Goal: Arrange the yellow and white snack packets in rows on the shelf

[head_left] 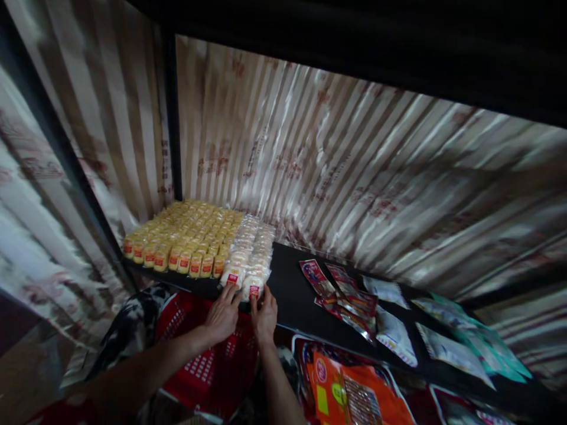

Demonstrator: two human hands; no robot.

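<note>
Small clear packets with white contents and red labels stand in two rows on the black shelf. My right hand [264, 316] grips the front packet [254, 282] of the right row, thumb at its front and fingers along its right side. My left hand [224, 314] has its fingertips at the lower left of that same packet, just below the front packet [233, 276] of the left row. Both hands are closed around it from either side. Left of them, yellow packets [190, 236] with red labels stand in several tight rows.
Dark red pouches [348, 295], white bags [394, 333] and green bags [487, 342] lie on the shelf [292, 283] to the right. Below are a red basket [212, 366] and a large orange package [345, 389]. Striped sheeting [310, 159] hangs behind; a dark post [172, 118] stands at the corner.
</note>
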